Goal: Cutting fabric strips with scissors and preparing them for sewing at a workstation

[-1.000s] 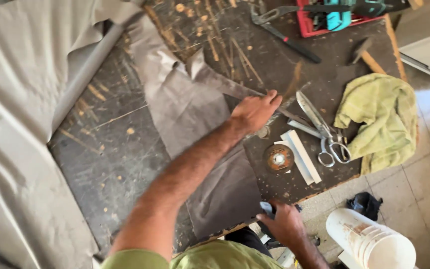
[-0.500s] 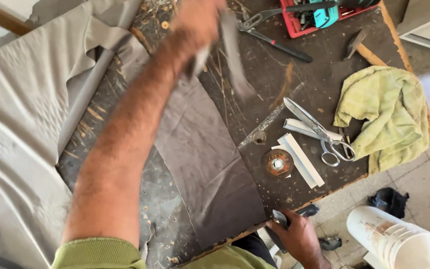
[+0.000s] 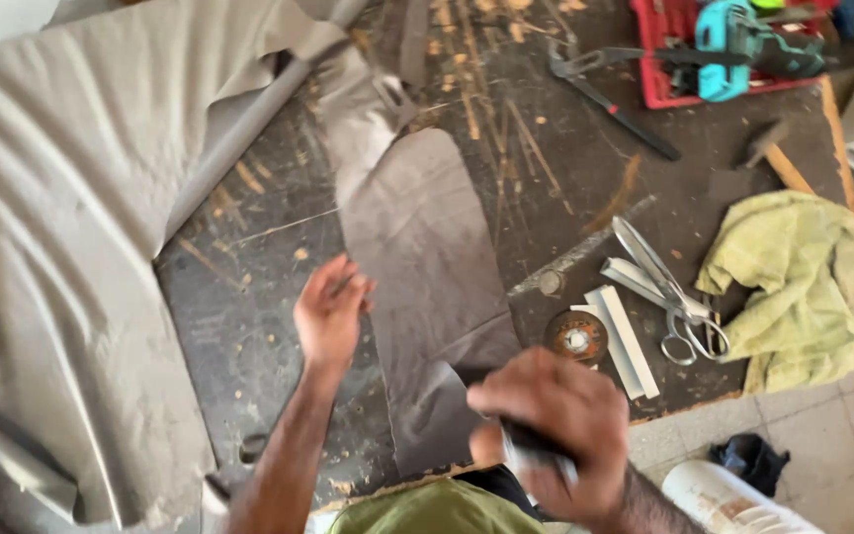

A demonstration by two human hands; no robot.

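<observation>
A scarred dark workbench [image 3: 249,326], flecked with wood chips and scored with pale cuts, carries a scatter of gear: a pair of steel scissors [image 3: 666,287] lying across two white strips [image 3: 623,326], a round cutting disc [image 3: 576,337] just left of them, a crumpled yellow-green rag [image 3: 803,277] at the right edge, long dark pliers [image 3: 610,94] farther back, and a red tray [image 3: 684,59] holding a teal power tool [image 3: 733,35]. A wide sheet of grey leatherette [image 3: 51,247] drapes over the left side of the bench in soft folds, one edge rolled into a tube. Below the bench edge sits a white bucket [image 3: 733,499] beside a dark bundle on the tiled floor. The cut piece of grey leatherette [image 3: 427,267] lies flat near the middle of the bench, rounded at its far end, matte and slightly creased, its near end reaching the front edge. The left hand [image 3: 330,314] comes in from below on a bare forearm, palm down and fingers loosely spread, resting on or just at the left margin of that piece; it grasps nothing. The right hand [image 3: 555,425] is low in the foreground, curled into a fist around a dark-handled tool [image 3: 536,450] whose working end is blurred, held over the piece's near right corner and covering part of it. A green sleeve edge shows at the bottom.
</observation>
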